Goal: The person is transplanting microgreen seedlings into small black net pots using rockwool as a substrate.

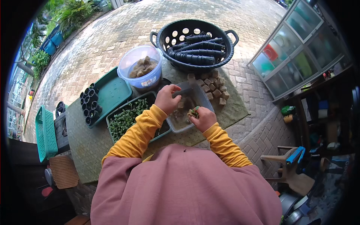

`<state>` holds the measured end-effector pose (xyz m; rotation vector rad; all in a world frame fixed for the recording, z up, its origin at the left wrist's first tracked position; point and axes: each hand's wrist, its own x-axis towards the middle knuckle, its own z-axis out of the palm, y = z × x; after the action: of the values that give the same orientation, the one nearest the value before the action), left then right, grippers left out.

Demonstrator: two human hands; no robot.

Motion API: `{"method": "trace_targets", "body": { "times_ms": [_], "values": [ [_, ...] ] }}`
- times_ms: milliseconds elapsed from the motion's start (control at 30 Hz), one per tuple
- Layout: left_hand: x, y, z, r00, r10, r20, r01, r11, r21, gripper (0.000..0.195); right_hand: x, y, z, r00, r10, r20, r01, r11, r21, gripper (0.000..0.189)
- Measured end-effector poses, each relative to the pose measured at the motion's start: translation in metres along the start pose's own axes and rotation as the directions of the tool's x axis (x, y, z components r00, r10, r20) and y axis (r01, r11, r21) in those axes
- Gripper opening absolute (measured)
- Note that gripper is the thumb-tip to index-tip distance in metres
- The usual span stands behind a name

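Observation:
My right hand pinches a small green seedling, with some brown material at its base, over a clear plastic tub. Inside the tub is murky brownish water, with a growing-medium cube showing in it. My left hand hovers at the tub's left side, its thumb and fingers apart and nothing visible between them. Left of the tub, partly behind my left sleeve, lies a green tray of leafy seedlings. Brown growing-medium cubes are heaped against the tub's far right side.
Behind the tub stand a translucent bucket holding brown chunks and a black basket with stacked black pots. Another green tray at left carries small black pots. A plastic chair stands at right.

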<state>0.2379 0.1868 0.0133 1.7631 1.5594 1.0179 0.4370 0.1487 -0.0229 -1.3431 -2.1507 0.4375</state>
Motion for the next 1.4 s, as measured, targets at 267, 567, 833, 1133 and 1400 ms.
{"method": "trace_targets", "body": {
  "times_ms": [267, 567, 833, 1133, 1400],
  "values": [
    [0.135, 0.000, 0.028, 0.949, 0.316, -0.024, -0.304, 0.929, 0.213, 0.023, -0.001, 0.007, 0.014, 0.996, -0.047, -0.069, 0.048, 0.999, 0.009, 0.022],
    [0.248, -0.006, 0.075, 0.995, 0.092, 0.034, -0.098, 0.938, 0.333, 0.031, -0.002, 0.006, 0.015, 0.995, -0.005, -0.096, 0.009, 0.999, 0.039, 0.020],
    [0.322, -0.027, 0.107, 0.996, -0.019, 0.092, -0.053, 0.698, 0.714, 0.045, -0.003, 0.007, 0.014, 0.994, -0.005, -0.110, 0.014, 0.997, 0.077, 0.017],
    [0.327, -0.043, 0.072, 0.987, -0.033, 0.154, -0.081, 0.736, 0.672, 0.055, -0.002, 0.008, 0.015, 0.994, -0.010, -0.113, 0.021, 0.995, 0.093, 0.016],
    [0.305, -0.053, 0.009, 0.997, -0.074, -0.020, 0.072, 0.993, -0.088, 0.050, 0.002, 0.003, 0.015, 0.995, -0.001, -0.100, 0.009, 0.996, 0.086, 0.015]
  ]
}}
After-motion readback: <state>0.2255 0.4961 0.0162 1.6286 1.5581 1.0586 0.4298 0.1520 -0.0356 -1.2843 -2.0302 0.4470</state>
